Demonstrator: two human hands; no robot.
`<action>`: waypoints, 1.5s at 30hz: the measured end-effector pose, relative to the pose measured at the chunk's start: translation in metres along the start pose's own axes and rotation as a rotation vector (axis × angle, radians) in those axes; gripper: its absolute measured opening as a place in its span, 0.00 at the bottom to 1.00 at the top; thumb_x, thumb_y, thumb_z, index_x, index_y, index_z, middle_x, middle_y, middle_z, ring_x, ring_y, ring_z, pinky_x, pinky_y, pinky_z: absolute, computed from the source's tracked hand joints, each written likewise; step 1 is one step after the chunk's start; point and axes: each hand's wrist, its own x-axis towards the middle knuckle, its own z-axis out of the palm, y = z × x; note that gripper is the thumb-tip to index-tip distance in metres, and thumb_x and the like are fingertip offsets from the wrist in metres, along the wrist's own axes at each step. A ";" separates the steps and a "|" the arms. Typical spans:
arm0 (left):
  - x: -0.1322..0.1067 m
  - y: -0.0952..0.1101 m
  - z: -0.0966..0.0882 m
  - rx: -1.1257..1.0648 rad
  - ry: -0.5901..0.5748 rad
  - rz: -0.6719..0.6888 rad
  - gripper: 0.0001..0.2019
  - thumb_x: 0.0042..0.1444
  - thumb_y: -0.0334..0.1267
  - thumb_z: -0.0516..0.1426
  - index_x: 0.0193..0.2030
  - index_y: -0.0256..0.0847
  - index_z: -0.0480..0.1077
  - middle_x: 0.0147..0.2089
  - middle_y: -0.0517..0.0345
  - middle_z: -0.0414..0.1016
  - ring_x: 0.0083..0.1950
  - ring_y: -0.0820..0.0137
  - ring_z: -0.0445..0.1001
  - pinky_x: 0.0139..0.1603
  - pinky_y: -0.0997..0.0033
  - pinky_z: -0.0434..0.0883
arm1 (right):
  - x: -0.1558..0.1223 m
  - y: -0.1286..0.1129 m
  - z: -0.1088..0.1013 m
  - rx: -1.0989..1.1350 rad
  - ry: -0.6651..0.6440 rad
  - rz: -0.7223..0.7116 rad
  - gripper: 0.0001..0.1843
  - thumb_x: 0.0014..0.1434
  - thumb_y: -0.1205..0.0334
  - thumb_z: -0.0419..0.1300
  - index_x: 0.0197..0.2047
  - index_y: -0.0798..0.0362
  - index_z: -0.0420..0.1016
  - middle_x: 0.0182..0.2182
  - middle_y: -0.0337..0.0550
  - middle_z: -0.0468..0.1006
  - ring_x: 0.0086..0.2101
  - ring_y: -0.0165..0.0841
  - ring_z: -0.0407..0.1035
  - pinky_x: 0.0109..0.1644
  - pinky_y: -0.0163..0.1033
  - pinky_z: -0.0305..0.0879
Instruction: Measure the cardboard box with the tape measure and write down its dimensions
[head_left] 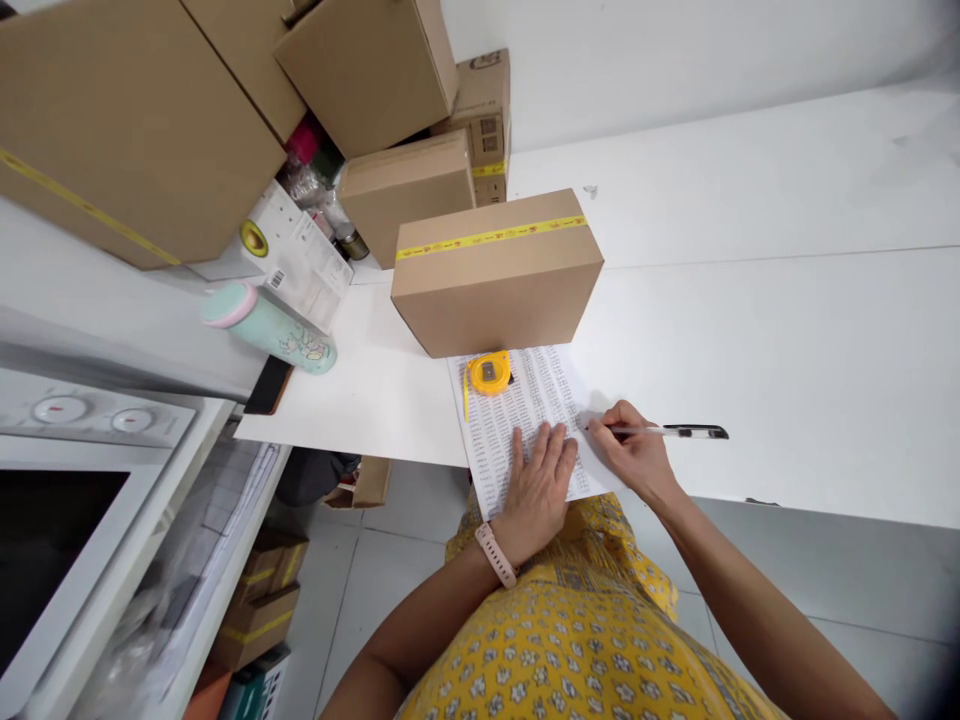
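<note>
Left hand (536, 490) spread palm down, right hand (632, 450) pinching a slim clear pen (694, 432) with a black cap on its back end: both work over a white paper sheet (491, 455) filled with columns of small dark entries, lying on the table in front of the person's waist. The flattened palm seems to be there to stop the paper sliding, since its lower corner pokes past the front edge, while the pen is gripped low near the tip, a hold that suits small marks by the right margin. From where I stand the entries are too fine to read. On the sheet's upper part rests a round yellow plastic tape measure (490, 373), perhaps handy as a paperweight too. Just behind it stands a brown cardboard box (495, 290) with printed yellow tape along its top, probably within easy reach on purpose; whether paper runs beneath it I can't tell. Around them spreads a smooth white tabletop (787, 370) with a thin seam. Off to the left are a mint-green bottle (277, 330) with a pink-rimmed lid, more brown cartons (409, 195), a white appliance with two dials (90, 450) and, below, pale floor tiles (390, 580)
</note>
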 end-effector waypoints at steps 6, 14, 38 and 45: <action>0.000 0.000 0.001 -0.001 0.010 0.002 0.29 0.66 0.32 0.48 0.74 0.27 0.52 0.79 0.38 0.47 0.79 0.47 0.43 0.75 0.31 0.43 | 0.000 0.001 0.000 0.005 0.005 -0.006 0.15 0.57 0.55 0.63 0.26 0.48 0.62 0.17 0.32 0.63 0.19 0.28 0.56 0.23 0.35 0.53; -0.001 0.000 0.002 0.000 0.027 -0.001 0.31 0.65 0.31 0.49 0.74 0.28 0.52 0.78 0.37 0.48 0.80 0.49 0.44 0.75 0.31 0.44 | 0.000 -0.003 -0.001 0.046 0.005 0.007 0.16 0.55 0.54 0.65 0.25 0.47 0.63 0.17 0.33 0.64 0.20 0.29 0.56 0.22 0.35 0.54; -0.002 -0.001 0.005 0.006 0.054 0.000 0.29 0.66 0.31 0.48 0.73 0.29 0.53 0.78 0.39 0.49 0.79 0.48 0.44 0.75 0.32 0.43 | 0.000 -0.001 -0.001 0.035 0.036 -0.001 0.16 0.55 0.54 0.65 0.25 0.47 0.62 0.17 0.32 0.63 0.20 0.28 0.56 0.22 0.34 0.53; -0.002 -0.001 0.005 0.001 0.037 0.000 0.30 0.65 0.31 0.49 0.74 0.28 0.53 0.79 0.38 0.48 0.79 0.48 0.43 0.75 0.32 0.43 | 0.001 0.001 -0.001 0.043 0.042 -0.004 0.16 0.55 0.54 0.65 0.25 0.47 0.62 0.17 0.32 0.62 0.20 0.28 0.55 0.23 0.35 0.53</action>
